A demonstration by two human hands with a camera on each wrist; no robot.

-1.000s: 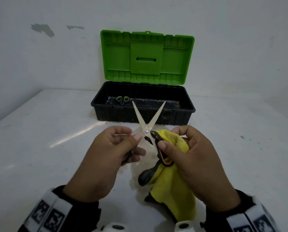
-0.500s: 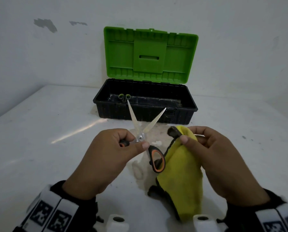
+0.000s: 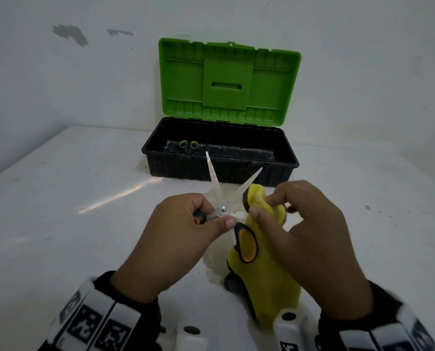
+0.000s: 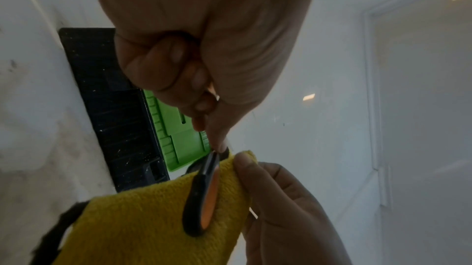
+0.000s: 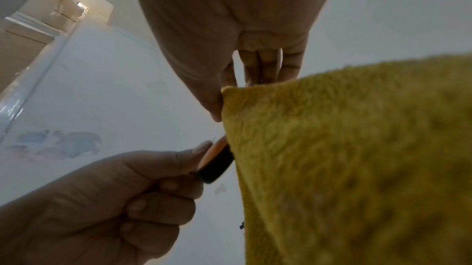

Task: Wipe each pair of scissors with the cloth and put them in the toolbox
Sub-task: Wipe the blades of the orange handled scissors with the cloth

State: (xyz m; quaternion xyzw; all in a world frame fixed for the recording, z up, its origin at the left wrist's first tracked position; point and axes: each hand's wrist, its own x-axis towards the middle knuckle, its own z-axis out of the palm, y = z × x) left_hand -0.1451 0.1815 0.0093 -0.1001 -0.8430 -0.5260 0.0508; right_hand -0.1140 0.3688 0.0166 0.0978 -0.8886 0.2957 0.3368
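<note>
My left hand (image 3: 206, 219) grips a pair of black-and-orange scissors (image 3: 222, 206) near the pivot, blades spread in a V pointing up toward the toolbox. One handle loop (image 3: 246, 245) hangs free in front of the yellow cloth (image 3: 269, 282). My right hand (image 3: 264, 206) pinches the top of the yellow cloth, close to the right blade; the cloth hangs down to the table. In the left wrist view the scissors handle (image 4: 204, 198) lies against the cloth (image 4: 143, 225). In the right wrist view the cloth (image 5: 357, 158) fills the right side.
An open toolbox (image 3: 221, 165), black with a green lid (image 3: 229, 79) standing upright, sits against the wall behind my hands. Green-handled scissors (image 3: 189, 145) lie inside at its left. The white table (image 3: 59, 211) extends to both sides.
My right hand let go of the scissors handle and moved the cloth up toward the right blade. My left hand took hold near the pivot and lifted the scissors slightly.
</note>
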